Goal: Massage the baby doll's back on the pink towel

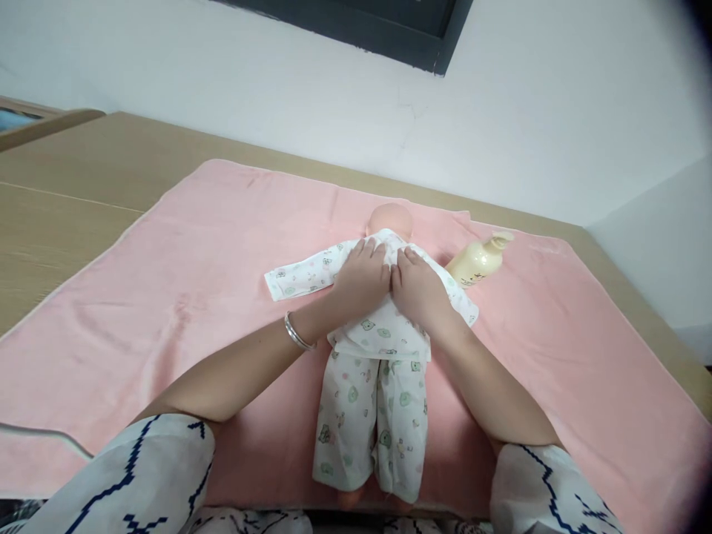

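Observation:
A baby doll (391, 220) lies on a pink blanket, the back of its bald head toward the wall, so it seems to be face down. It wears a white printed top (383, 337) and matching trousers (348, 415). My left hand (364, 278), with a silver bangle at the wrist, rests flat on the left side of the doll's upper back. Beside it, my right hand (420, 289) lies flat on the right side, the thumbs almost touching. Both hands hold nothing. The doll's feet barely show below the trouser hems.
The pink blanket (239, 245) covers much of a wooden table (105, 170) set against a white wall. A cream pump bottle (477, 261) leans or lies right of the doll. A pale cable (47, 430) runs at the lower left. A dark frame (389, 30) is on the wall.

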A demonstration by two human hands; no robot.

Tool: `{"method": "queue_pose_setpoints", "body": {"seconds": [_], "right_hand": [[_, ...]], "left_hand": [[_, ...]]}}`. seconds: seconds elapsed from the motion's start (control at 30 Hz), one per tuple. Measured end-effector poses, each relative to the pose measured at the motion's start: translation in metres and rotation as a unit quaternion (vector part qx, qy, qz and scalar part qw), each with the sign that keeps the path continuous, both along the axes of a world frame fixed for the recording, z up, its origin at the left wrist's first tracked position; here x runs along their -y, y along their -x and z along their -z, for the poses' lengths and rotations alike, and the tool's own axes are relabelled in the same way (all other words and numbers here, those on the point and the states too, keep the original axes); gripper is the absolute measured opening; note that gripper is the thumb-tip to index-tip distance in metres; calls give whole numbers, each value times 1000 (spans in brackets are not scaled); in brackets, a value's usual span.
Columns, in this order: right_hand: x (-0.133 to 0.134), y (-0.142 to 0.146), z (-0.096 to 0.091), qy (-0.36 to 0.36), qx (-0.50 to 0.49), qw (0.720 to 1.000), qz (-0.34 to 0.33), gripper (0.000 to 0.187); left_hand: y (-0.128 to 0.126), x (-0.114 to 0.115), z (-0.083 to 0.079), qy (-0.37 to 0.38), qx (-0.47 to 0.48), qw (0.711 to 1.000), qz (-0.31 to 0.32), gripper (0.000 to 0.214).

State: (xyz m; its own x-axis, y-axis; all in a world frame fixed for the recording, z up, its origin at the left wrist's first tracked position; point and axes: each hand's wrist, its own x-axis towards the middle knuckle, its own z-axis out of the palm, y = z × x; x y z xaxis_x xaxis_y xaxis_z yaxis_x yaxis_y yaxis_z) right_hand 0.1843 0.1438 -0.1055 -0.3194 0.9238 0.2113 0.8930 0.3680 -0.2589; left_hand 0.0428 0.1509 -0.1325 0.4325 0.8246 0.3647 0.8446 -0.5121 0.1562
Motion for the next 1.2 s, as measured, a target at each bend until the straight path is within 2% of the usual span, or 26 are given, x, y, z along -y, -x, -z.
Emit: {"method": "queue_pose_setpoints", "body": {"seconds": [0.1, 0.17, 0.23, 0.37, 0.6, 0.83, 0.93, 1.0, 1.1, 1.2], "right_hand": [[12, 4, -1, -8, 23, 1000, -12, 50], [7, 3, 0, 3, 15, 1000, -17, 51], [-4, 0, 3, 17, -9, 1000, -1, 53], [-24, -5, 13, 8, -43, 999, 23, 58], [-22, -4, 13, -2, -23, 1000, 17, 58], [-31, -17, 5, 34, 1, 999, -37, 58], [-23, -11, 7, 12, 8, 1000, -16, 56], [-9, -1, 9, -12, 10, 1000, 27, 54], [14, 14, 9, -44, 12, 997, 70, 52], [19, 17, 6, -30, 7, 997, 69, 52]], "left_hand": [[6, -17, 6, 19, 60, 996, -58, 46], [4, -20, 11, 32, 102, 989, -100, 49], [0, -18, 14, 36, 124, 985, -112, 50], [-3, -12, 17, 35, 135, 984, -110, 49], [1, -19, 22, -13, 143, 985, -98, 45], [-9, 3, 10, -65, 97, 991, -65, 38], [-9, 6, 10, -75, 83, 992, -57, 38], [-3, -3, 12, -72, 86, 993, -44, 37], [11, -23, 13, -21, 98, 993, -58, 41], [14, -29, 12, 20, 104, 990, -92, 47]]}}
